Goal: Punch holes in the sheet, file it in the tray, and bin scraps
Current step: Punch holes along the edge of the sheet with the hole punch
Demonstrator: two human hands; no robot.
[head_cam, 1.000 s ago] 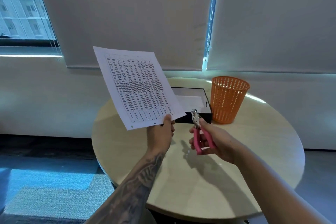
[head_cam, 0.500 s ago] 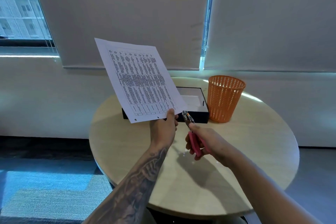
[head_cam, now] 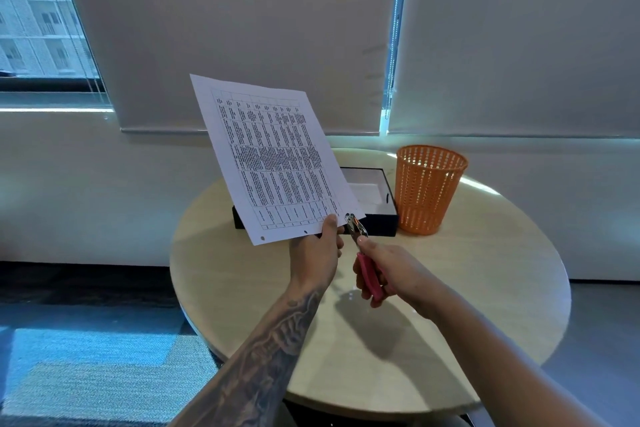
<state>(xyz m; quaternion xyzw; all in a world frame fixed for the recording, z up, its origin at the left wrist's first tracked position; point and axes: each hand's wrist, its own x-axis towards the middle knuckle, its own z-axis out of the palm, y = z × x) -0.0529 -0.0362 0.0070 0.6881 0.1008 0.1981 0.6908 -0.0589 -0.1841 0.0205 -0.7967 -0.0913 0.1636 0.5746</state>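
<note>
My left hand [head_cam: 317,250] pinches the lower edge of a printed white sheet [head_cam: 273,156] and holds it upright and tilted above the table. Two small holes show along the sheet's bottom margin, to the left of my thumb. My right hand [head_cam: 388,274] grips a pink-handled hole punch [head_cam: 363,253], whose metal jaws sit over the sheet's bottom right corner. Behind the sheet lies a black tray [head_cam: 381,218] with a white inside, partly hidden by the paper.
An orange mesh bin [head_cam: 429,187] stands right of the tray on the round beige table [head_cam: 485,270]. Tiny pale specks lie on the tabletop near my hands. Beyond the table are a wall and drawn blinds; blue carpet lies at lower left.
The punch has swung left and up from beside the sheet until its jaws reach the bottom right corner. The sheet stays in my left hand, raised slightly.
</note>
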